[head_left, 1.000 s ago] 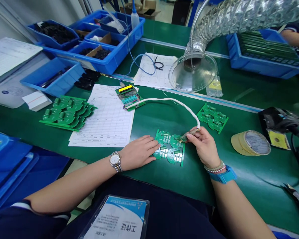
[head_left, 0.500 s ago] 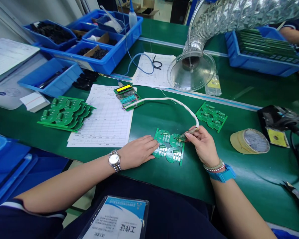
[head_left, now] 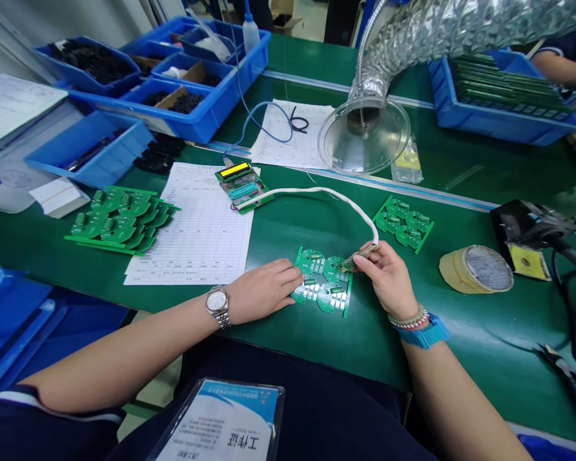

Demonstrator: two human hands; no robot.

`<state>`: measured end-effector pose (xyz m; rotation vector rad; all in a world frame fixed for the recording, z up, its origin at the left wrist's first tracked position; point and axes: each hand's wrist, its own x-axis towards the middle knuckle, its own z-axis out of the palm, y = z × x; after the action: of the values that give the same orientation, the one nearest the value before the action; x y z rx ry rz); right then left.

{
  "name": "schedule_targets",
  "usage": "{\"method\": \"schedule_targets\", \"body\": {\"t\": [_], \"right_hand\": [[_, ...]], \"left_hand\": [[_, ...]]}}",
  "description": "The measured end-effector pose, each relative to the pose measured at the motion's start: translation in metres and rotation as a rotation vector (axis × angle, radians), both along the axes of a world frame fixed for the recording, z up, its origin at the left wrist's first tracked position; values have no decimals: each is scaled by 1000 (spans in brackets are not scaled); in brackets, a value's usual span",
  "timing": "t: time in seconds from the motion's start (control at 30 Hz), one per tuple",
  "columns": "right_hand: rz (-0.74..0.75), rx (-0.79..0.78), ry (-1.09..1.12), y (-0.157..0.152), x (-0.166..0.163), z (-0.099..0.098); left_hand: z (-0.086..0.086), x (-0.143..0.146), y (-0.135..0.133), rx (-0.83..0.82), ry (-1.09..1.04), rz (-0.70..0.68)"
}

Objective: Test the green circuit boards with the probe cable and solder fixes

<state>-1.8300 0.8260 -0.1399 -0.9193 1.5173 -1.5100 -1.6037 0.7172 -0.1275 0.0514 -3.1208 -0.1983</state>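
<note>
A green circuit board panel (head_left: 322, 286) of several rounded boards lies flat on the green table. My left hand (head_left: 267, 291) rests flat with fingers stretched out, its fingertips on the panel's left edge. Pinched in my right hand (head_left: 390, 276) is a pin probe (head_left: 355, 258), its metal pins at the upper right board of the panel; whether every pin touches cannot be seen. A white sleeved cable (head_left: 324, 190) runs from the probe to a small programmer board (head_left: 242, 186) with a lit yellow display.
Stacked circuit panels (head_left: 120, 218) lie left by a printed sheet (head_left: 192, 230); another panel (head_left: 403, 223) lies right. A clear fume hood (head_left: 365, 144) hangs behind. A yellow tin (head_left: 475, 269), soldering iron stand (head_left: 518, 224), pliers (head_left: 561, 368) and blue bins (head_left: 206, 118) surround the area.
The whole view has shifted slightly to the left. My hands, the probe and the panel keep nearly the same positions relative to one another.
</note>
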Motion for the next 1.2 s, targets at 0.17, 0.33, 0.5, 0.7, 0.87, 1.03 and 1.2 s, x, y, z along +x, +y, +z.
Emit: {"method": "schedule_targets", "body": {"t": [0.17,0.33,0.5,0.7,0.87,1.03,1.2], "right_hand": [[4,-2,-4,0,0,-1],[-3,-9,-80,-1,1,-1],[-27,-31,-238,0,-1,8],[34,-47,-466,6,-10,24],[72,11,-506,7,-5,26],[82,28,-514,3,1,24],[154,122,-511,0,8,25]], "left_hand": [[2,1,-5,80,-22,16],[-5,-4,-24,192,-4,67],[-1,-16,-26,345,-21,81],[49,-4,-13,1090,-385,391],[59,11,-12,1165,-369,477],[21,2,-20,482,30,342],[-13,-1,-29,336,31,232]]}}
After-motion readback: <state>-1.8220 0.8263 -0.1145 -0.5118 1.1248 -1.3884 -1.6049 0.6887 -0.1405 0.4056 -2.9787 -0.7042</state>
